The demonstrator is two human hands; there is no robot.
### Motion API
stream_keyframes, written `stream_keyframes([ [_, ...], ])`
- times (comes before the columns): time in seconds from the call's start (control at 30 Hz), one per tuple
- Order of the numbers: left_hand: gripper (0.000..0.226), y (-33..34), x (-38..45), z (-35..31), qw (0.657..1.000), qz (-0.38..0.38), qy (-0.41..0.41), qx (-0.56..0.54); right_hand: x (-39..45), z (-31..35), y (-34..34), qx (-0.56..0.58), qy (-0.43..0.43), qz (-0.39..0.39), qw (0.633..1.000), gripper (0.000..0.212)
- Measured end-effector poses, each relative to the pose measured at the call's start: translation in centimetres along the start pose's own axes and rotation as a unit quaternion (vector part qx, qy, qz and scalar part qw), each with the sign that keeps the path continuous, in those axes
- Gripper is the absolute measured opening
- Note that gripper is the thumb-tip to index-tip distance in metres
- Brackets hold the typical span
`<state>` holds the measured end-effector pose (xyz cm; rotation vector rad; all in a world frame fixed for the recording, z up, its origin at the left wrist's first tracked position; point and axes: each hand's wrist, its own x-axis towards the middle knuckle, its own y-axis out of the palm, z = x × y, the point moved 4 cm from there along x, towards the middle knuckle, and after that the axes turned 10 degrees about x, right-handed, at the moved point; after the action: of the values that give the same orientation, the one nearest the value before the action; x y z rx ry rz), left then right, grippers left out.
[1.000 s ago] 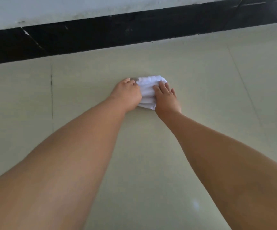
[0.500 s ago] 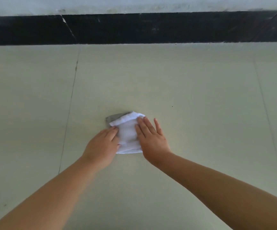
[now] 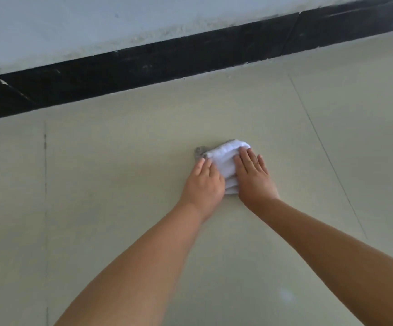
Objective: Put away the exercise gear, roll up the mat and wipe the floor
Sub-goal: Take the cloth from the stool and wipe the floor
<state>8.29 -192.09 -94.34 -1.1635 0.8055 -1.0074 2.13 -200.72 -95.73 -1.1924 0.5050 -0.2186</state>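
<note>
Both hands, left hand and right hand, press cloth on floor.

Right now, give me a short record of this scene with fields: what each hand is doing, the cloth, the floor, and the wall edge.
left hand: flat, pressing the cloth's left side
right hand: flat, fingers straight, pressing the cloth's right side
cloth: white, folded, with a grey corner showing at its far left; lies on the floor
floor: pale tiles with thin joint lines
skirting: black strip under a light wall
</note>
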Motion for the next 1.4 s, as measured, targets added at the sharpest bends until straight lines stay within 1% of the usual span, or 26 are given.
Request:
stream_keyframes([
  [0.03,0.039,0.2,-0.2,1.1,1.0,-0.014,-0.01,0.015,1.0,0.7,0.5,0.014,-0.019,0.007,1.0,0.054],
  [0.07,0.039,0.4,-0.6,2.2,0.999,-0.025,-0.018,0.028,1.7,1.8,0.5,0.041,-0.024,0.029,0.998,0.056],
  [0.1,0.039,0.7,-1.0,3.2,0.998,-0.037,-0.023,0.037,2.4,3.1,0.9,0.051,-0.047,0.023,0.997,0.057],
  [0.13,0.038,1.0,-1.6,4.1,0.998,-0.038,-0.027,0.04,2.8,4.3,0.7,0.059,-0.077,-0.01,0.995,0.057],
  [0.17,0.036,1.4,-2.3,4.7,0.998,-0.043,-0.03,0.043,3.0,5.2,0.4,0.066,-0.089,-0.02,0.994,0.057],
  [0.23,0.034,2.1,-3.4,5.1,0.998,-0.046,-0.035,0.035,3.4,6.2,0.2,0.04,-0.108,-0.001,0.993,0.054],
  [0.3,0.034,2.4,-3.5,4.8,0.998,-0.058,-0.031,0.019,3.3,5.7,-0.2,-0.01,-0.136,-0.009,0.991,0.046],
  [0.33,0.035,2.4,-3.1,4.5,0.998,-0.064,-0.024,0.01,3.0,5.0,-0.5,-0.027,-0.132,-0.024,0.991,0.047],
  [0.4,0.037,2.3,-1.0,3.3,0.998,-0.071,-0.001,-0.004,3.0,2.4,-0.2,-0.047,-0.079,0.009,0.996,0.051],
  [0.43,0.038,2.3,0.6,2.4,0.997,-0.073,0.007,-0.011,2.9,0.9,-0.4,-0.056,-0.052,0.009,0.997,0.052],
  [0.5,0.04,2.1,4.6,0.5,0.998,-0.052,0.019,-0.035,3.0,-2.6,-1.7,-0.059,-0.007,-0.011,0.998,0.053],
  [0.53,0.041,2.1,6.5,-0.5,0.998,-0.039,0.024,-0.046,3.5,-4.6,-1.8,-0.06,0.013,0.006,0.998,0.056],
  [0.57,0.042,1.7,8.2,-1.1,0.997,-0.05,0.027,-0.049,4.0,-6.2,-2.8,-0.043,0.036,0.031,0.998,0.06],
  [0.6,0.042,1.3,9.8,-1.4,0.997,-0.053,0.024,-0.046,4.8,-7.4,-3.5,-0.034,0.057,0.04,0.997,0.063],
  [0.63,0.043,1.0,11.3,-1.4,0.998,-0.033,0.021,-0.048,5.8,-8.1,-4.1,-0.037,0.074,0.037,0.996,0.064],
  [0.67,0.043,0.9,12.5,-0.9,0.999,-0.005,0.011,-0.041,6.9,-8.2,-4.5,-0.035,0.068,0.025,0.997,0.064],
  [0.73,0.041,1.6,13.2,0.8,1.0,0.005,-0.007,-0.019,9.5,-7.3,-4.9,-0.037,0.05,0.034,0.997,0.066],
  [0.83,0.038,1.9,11.8,4.9,1.0,-0.004,-0.014,-0.017,12.7,-4.3,-4.7,-0.033,0.026,0.066,0.997,0.068],
  [0.93,0.037,2.1,8.0,9.1,0.998,-0.009,-0.052,0.033,13.5,0.8,-3.5,-0.006,-0.012,0.075,0.997,0.063],
  [0.97,0.037,2.5,6.5,10.3,0.997,-0.023,-0.068,0.03,13.3,2.5,-2.9,0.003,-0.023,0.079,0.997,0.062],
  [1.07,0.039,4.5,1.3,11.5,0.998,0.03,-0.049,-0.04,11.4,6.1,-1.2,0.027,-0.049,0.086,0.995,0.057],
  [1.13,0.038,4.8,-1.3,11.1,0.996,0.064,-0.054,-0.035,9.1,7.1,-0.6,0.027,-0.069,0.089,0.993,0.055],
  [1.2,0.035,4.3,-2.7,9.9,0.996,0.068,-0.037,-0.038,6.3,7.1,-0.1,0.025,-0.078,0.088,0.993,0.056],
  [1.27,0.034,3.8,-3.7,7.9,0.997,0.055,-0.002,-0.051,3.2,6.2,0.3,0.004,-0.067,0.094,0.993,0.058],
  [1.33,0.035,3.1,-4.2,5.6,0.995,0.041,0.042,-0.083,-0.3,4.4,0.7,-0.044,-0.053,0.106,0.992,0.061],
  [1.4,0.038,2.1,-4.0,2.7,0.989,0.028,0.11,-0.094,-4.2,2.5,0.6,-0.102,-0.022,0.098,0.99,0.07],
])
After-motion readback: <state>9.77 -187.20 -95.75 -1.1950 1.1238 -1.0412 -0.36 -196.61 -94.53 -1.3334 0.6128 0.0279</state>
